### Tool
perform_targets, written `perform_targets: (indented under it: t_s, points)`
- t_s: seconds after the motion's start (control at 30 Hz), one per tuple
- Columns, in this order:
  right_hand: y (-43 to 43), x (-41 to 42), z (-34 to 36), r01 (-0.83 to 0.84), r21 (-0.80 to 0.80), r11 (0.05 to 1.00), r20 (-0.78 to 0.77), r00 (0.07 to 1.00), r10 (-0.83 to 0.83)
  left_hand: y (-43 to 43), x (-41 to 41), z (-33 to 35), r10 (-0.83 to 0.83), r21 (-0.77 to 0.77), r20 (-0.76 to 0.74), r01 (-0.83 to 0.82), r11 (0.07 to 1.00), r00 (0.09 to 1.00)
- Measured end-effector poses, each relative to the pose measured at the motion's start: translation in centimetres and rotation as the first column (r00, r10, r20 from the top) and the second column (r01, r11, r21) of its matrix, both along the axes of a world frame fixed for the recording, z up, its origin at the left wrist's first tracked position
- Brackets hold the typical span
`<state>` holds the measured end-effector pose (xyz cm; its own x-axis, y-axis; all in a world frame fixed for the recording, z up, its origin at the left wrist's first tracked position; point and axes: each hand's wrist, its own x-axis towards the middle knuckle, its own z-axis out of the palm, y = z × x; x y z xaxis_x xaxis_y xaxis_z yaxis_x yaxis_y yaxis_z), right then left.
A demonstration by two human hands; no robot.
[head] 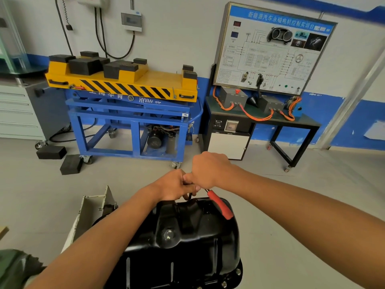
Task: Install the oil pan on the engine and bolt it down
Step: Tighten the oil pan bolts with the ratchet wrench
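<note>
Mid-frame, left hand [174, 184] pinches the wrench's [220, 205] dark shaft over the pan's [187, 243] far rim; right hand [208, 171] grips above, handle slanting lower right.

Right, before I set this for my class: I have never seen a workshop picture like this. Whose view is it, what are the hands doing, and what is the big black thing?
There is one picture, taken by a camera worn on a person's head. It looks forward and down at their own bare arms. The large black pressed-metal oil pan sits in front of them, with small bolts showing along its near rim. The two hands meet at its far edge. The right hand and the left hand both grip a red-handled tool, whose dark stem points down at the pan's rim. Its tip is hidden. Behind stand a blue and yellow lift cart and a wiring display board.
</note>
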<state>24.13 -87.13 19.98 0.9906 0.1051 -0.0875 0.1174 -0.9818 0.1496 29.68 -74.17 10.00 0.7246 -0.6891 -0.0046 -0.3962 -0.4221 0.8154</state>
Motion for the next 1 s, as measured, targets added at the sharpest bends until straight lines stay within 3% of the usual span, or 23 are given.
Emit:
perform_targets:
  t_s: [0.5, 0.8, 1.0]
  points:
    - [1.1, -0.1, 1.2, -0.078, -0.184, 0.98, -0.057, 0.996, 0.069, -0.2, 0.1, 0.2, 0.004, 0.01, 0.003, -0.004, 1.0, 1.0]
    - [-0.5, -0.1, 1.4, -0.325, -0.129, 0.937, -0.198, 0.934, 0.297, 0.1, 0.3, -0.1, 0.023, 0.016, 0.025, -0.023, 1.0, 0.999]
    - [-2.0, -0.2, 1.5, -0.313, 0.02, 0.949, -0.281, 0.91, 0.306, 0.1, 0.1, 0.0, 0.013, 0.028, 0.006, -0.013, 1.0, 1.0]
